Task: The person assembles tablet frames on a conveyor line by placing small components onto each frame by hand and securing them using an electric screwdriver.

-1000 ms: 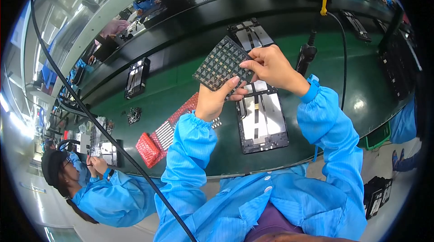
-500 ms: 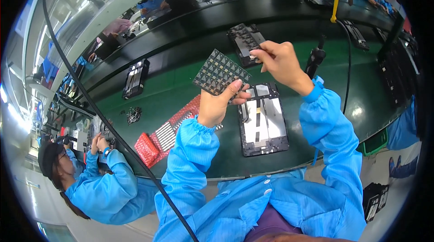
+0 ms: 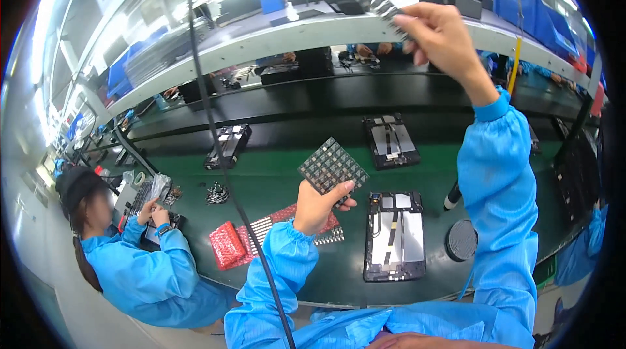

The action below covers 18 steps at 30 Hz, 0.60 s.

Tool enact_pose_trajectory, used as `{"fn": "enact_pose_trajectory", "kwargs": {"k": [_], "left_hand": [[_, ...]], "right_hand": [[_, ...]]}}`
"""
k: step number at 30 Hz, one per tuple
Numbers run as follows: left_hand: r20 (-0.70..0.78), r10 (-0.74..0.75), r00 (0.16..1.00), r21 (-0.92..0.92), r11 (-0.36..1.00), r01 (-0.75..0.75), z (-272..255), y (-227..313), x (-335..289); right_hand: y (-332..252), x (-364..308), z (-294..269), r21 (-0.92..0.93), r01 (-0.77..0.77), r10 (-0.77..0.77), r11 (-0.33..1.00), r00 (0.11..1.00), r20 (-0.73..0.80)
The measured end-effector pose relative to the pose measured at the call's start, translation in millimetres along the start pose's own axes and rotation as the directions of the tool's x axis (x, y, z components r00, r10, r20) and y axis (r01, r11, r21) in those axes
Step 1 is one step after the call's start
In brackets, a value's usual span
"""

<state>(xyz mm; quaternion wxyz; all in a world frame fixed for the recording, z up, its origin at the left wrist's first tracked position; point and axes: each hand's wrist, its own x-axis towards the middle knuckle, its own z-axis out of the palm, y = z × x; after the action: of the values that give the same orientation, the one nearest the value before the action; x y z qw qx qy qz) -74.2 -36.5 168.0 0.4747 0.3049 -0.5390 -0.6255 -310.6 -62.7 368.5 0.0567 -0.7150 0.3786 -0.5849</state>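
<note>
My left hand [image 3: 319,202] grips a square panel [image 3: 332,165] covered with a grid of small components, thumb over its lower corner. High on the right, my right hand [image 3: 440,39] pinches a dark strip-like sheet [image 3: 385,7] at one end. Motion blurs that sheet, which is held up in front of the overhead shelf [image 3: 313,28]. Below my hands, an open tablet-like housing [image 3: 407,245] with silver plates lies flat on the green bench. Left of it are a red bubble-wrap bundle [image 3: 227,245] and a row of pale strips [image 3: 262,232] on red wrap.
Two more open housings [image 3: 391,140] [image 3: 227,147] lie farther back. A round black disc-shaped object [image 3: 462,240] sits beside my right sleeve. A black cable [image 3: 208,108] hangs across the left. Seated at left, a co-worker [image 3: 147,264] handles parts. Small metal parts [image 3: 217,193] lie piled.
My right hand has risen from above the bench to shelf height with the dark sheet. The view has tilted up, showing the shelf. My left hand still holds the panel.
</note>
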Motion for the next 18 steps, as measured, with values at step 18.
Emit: {"fn": "enact_pose_trajectory", "kwargs": {"k": [18], "left_hand": [[-0.156, 0.137, 0.978, -0.200, 0.965, -0.168, -61.9, 9.2, -29.1]], "right_hand": [[39.3, 149.9, 128.6, -0.674, 0.302, -0.308, 0.675, 0.945, 0.115]]}}
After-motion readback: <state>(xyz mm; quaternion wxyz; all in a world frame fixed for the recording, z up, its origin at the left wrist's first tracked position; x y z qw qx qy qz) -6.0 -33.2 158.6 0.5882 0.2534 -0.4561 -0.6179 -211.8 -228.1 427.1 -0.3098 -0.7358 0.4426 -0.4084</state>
